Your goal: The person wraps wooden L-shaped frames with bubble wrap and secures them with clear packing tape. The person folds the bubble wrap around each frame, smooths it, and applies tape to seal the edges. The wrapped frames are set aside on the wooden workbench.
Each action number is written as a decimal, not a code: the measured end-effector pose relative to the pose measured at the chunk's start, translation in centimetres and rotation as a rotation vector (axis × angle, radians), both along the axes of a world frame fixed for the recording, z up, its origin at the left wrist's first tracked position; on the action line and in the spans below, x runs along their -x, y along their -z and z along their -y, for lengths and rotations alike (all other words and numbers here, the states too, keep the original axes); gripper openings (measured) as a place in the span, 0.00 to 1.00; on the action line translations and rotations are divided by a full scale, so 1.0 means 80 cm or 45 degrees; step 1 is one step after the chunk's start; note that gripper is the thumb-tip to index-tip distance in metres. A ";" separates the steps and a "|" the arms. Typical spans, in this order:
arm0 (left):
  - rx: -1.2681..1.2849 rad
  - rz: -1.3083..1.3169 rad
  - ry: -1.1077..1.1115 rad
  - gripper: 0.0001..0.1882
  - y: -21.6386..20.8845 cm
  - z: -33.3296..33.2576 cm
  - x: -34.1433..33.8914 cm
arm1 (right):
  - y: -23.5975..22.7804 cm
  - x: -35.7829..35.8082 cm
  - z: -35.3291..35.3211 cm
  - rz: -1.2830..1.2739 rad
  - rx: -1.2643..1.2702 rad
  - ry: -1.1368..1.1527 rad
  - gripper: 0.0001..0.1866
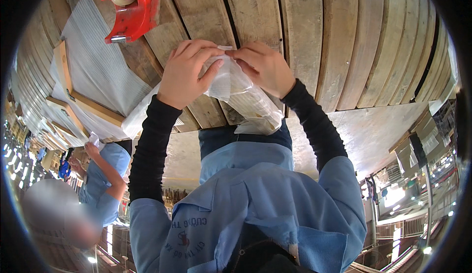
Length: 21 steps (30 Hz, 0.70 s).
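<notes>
A bundle wrapped in thin white foam sheet [248, 98] lies on the slatted wooden table, one end close to my body. What is inside the wrap is mostly hidden, though pale brown shows through faintly. My left hand [192, 71] is closed on the far end of the wrapping, fingers bent over its edge and thumb pressing on the near side. Against the same edge, my right hand [265, 67] pinches the foam with thumb and forefinger. The fingertips of both hands almost meet there. A clear strip, perhaps tape, seems to lie on the wrap between them.
A red tape dispenser [140, 10] with a roll stands at the far left of the table [305, 42]. Left of me, white foam sheets [101, 46] lie with wooden frame pieces [96, 109] on them. A co-worker in a blue shirt [105, 184] handles something white beside those pieces.
</notes>
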<state>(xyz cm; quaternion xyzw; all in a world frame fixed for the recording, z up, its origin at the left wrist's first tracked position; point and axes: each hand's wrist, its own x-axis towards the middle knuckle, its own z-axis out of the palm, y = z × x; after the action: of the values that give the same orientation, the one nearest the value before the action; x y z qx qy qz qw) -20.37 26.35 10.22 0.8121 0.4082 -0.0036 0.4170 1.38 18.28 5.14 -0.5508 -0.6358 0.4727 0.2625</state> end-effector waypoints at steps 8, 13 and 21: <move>-0.326 -0.190 0.114 0.16 -0.005 0.025 -0.009 | -0.029 -0.006 -0.011 0.181 -0.261 0.168 0.14; 1.063 1.008 -1.395 0.21 0.027 0.093 -0.045 | -0.084 0.105 -0.137 -0.730 0.292 0.607 0.12; 2.206 1.584 -2.803 0.26 -0.064 0.072 -0.082 | -0.070 0.212 -0.191 -0.897 0.676 0.575 0.14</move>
<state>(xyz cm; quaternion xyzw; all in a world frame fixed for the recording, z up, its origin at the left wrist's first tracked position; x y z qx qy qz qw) -13.82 20.56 15.33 -0.4959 0.4273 0.3980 0.6427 -15.61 33.57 10.73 -0.5294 -0.2311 0.7071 0.4079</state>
